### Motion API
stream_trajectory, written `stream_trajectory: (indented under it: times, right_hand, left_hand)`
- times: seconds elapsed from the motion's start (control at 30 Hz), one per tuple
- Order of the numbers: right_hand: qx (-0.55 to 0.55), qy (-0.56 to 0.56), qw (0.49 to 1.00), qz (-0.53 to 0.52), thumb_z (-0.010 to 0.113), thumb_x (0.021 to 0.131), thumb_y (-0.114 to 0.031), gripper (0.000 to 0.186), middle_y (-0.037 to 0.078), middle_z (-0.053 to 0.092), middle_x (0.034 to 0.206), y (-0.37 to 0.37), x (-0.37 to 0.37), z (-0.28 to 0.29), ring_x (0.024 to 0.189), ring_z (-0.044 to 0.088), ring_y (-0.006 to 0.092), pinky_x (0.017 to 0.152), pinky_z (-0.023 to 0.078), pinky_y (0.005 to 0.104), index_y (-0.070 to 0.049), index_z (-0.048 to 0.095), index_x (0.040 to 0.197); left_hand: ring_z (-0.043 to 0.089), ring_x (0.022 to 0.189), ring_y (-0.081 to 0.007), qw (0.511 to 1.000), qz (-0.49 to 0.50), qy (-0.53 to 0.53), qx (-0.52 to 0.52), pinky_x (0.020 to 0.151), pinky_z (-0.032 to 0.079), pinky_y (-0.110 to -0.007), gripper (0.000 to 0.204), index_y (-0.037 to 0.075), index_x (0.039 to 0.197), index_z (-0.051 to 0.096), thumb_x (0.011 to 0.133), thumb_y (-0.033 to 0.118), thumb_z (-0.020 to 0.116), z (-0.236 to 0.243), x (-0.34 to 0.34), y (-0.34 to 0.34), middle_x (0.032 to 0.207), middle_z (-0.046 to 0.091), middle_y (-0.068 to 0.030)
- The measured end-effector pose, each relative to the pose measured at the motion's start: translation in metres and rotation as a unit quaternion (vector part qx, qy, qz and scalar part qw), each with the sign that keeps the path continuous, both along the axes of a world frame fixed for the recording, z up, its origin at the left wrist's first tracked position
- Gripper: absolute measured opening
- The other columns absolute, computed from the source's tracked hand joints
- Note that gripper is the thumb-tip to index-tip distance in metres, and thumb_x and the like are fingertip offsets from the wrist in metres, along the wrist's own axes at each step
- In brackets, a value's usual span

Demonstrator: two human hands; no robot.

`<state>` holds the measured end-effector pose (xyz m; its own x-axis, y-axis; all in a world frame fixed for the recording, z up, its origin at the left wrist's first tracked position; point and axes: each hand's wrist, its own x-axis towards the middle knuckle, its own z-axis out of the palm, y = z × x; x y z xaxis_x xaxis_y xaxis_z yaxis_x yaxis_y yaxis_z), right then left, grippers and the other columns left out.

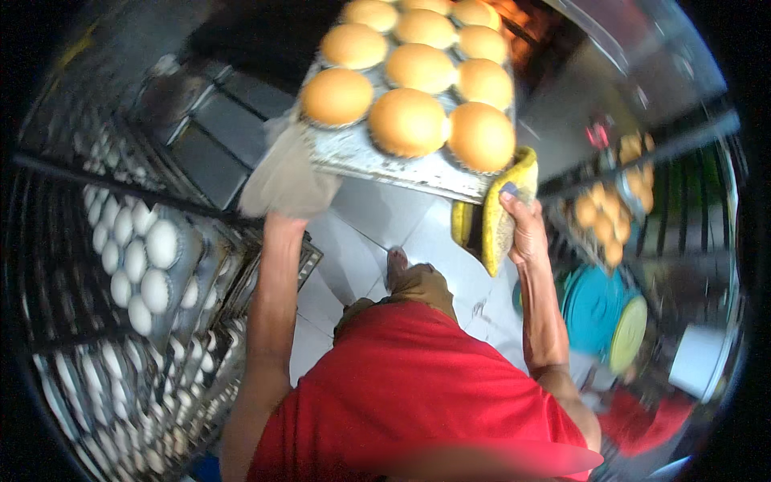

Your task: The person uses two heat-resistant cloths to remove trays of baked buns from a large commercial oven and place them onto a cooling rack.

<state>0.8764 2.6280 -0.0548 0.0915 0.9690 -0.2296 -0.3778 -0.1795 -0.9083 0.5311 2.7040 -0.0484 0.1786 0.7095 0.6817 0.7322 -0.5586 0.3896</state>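
I hold a metal baking tray (377,161) of several golden-brown baked buns (408,120) up in front of me. My left hand (291,181) grips the tray's left corner, wrapped in a grey cloth so the hand itself is hidden. My right hand (522,225) grips the right corner through a folded yellow cloth (498,213). The far end of the tray points toward an orange glow (522,24) at the top. My red shirt and one foot on the white tiled floor (377,217) show below.
A rack on the left holds trays of pale unbaked dough rounds (148,257). Dark empty pans (217,128) sit at upper left. On the right a rack carries baked buns (606,221), with teal and yellow-green lids (602,309) and a white bucket (699,361) below.
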Motion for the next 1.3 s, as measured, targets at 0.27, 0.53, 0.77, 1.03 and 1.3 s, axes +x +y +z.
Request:
stream_trajectory:
  times: [0.27,0.53,0.77,1.03,1.3]
  right_hand:
    - [-0.05,-0.006,0.997,-0.067,0.068,0.08,-0.012,0.036,0.005,0.065,0.092,-0.199,0.02,-0.007,0.077,0.064,0.0131,0.071,0.053,0.0283,0.0,0.056,0.112]
    - [-0.098,-0.053,0.975,-0.191,0.067,0.078,-0.014,0.049,0.008,0.063,0.103,-0.355,0.072,0.0,0.088,0.063,0.0171,0.08,0.052,0.0317,0.001,0.05,0.122]
    - [-0.128,-0.104,0.946,-0.28,0.066,0.079,-0.016,0.041,0.005,0.063,0.096,-0.444,0.155,-0.028,0.083,0.061,0.014,0.077,0.05,0.0284,0.001,0.055,0.114]
    - [-0.153,-0.105,0.938,-0.294,0.065,0.083,-0.017,0.039,0.006,0.063,0.098,-0.457,0.265,-0.055,0.084,0.062,0.0145,0.075,0.052,0.0294,-0.001,0.054,0.116]
    - [-0.135,-0.028,0.961,-0.239,0.066,0.084,-0.014,0.034,0.006,0.064,0.1,-0.405,0.363,-0.122,0.087,0.063,0.0161,0.079,0.052,0.0313,-0.001,0.056,0.114]
  left_hand:
    - [0.059,0.085,-0.0392,0.992,-0.016,0.108,-0.068,0.072,0.047,-0.042,0.032,0.0,0.104,0.061,0.077,0.017,0.066,-0.007,0.016,-0.185,0.097,0.063,-0.0207]
    - [0.056,0.096,-0.0317,0.959,-0.089,0.15,-0.222,0.083,0.044,-0.042,0.043,0.004,0.114,0.053,0.087,0.037,0.05,-0.044,0.066,-0.288,0.108,0.059,-0.0142]
    - [0.056,0.106,-0.0261,0.848,-0.267,-0.034,-0.457,0.093,0.044,-0.041,0.051,0.007,0.125,0.048,0.091,0.045,0.045,-0.136,0.189,-0.314,0.115,0.058,-0.0094]
    - [0.057,0.111,-0.0204,0.204,-0.361,-0.648,-0.639,0.096,0.047,-0.039,0.044,0.01,0.124,0.054,0.095,0.043,0.051,-0.228,0.303,-0.312,0.118,0.061,-0.0047]
    - [0.06,0.101,-0.0154,0.335,-0.251,-0.626,-0.658,0.084,0.053,-0.033,0.031,0.013,0.122,0.051,0.097,0.032,0.05,-0.219,0.378,-0.271,0.108,0.061,-0.0014]
